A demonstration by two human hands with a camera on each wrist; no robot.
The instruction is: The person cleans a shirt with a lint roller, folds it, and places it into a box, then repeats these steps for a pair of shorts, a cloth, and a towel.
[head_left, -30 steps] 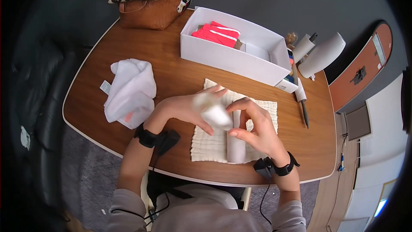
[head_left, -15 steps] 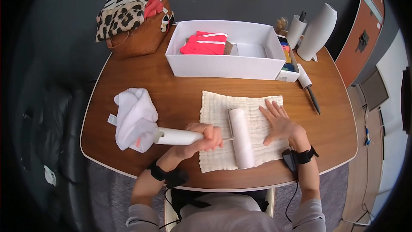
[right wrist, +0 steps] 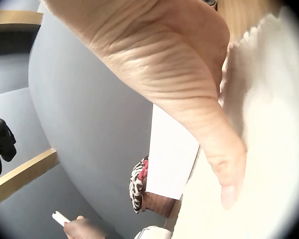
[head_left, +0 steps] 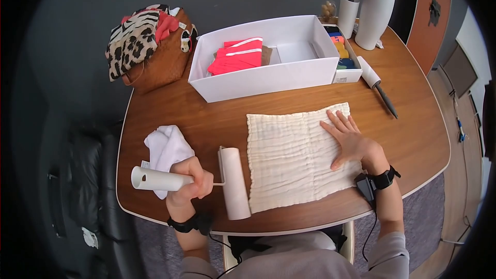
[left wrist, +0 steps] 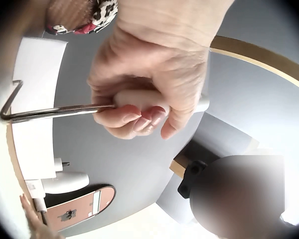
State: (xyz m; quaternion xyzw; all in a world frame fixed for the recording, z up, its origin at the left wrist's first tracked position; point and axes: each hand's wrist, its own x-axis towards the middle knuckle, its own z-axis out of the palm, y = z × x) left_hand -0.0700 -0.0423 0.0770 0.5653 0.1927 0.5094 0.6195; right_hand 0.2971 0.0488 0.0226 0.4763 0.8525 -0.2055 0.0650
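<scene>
In the head view my left hand (head_left: 191,182) grips the white handle of a lint roller (head_left: 236,183), the fingers wrapped round it. The roller's sheet-covered cylinder is just left of the cream crinkled cloth (head_left: 289,160), over the wood. In the left wrist view a bent metal rod (left wrist: 60,112) runs out of the grip. My right hand (head_left: 354,142) lies with spread fingers on the cloth's right part, and its thumb (right wrist: 229,174) reaches down onto the fabric in the right wrist view. A white fluffy cloth (head_left: 168,147) lies behind my left hand, partly hidden by it.
At the back of the table (head_left: 217,113) stands a white box (head_left: 268,80) with folded red clothes (head_left: 237,57), beside a small box of rolled fabrics (head_left: 347,76). A second lint roller (head_left: 369,72) and a white vase (head_left: 375,13) are at the right. A brown bag (head_left: 160,67) sits back left.
My left hand took the roller by its handle and carried it left, from on the cloth to beside it. My right hand left the roller and spread out on the cloth. The head view shifted.
</scene>
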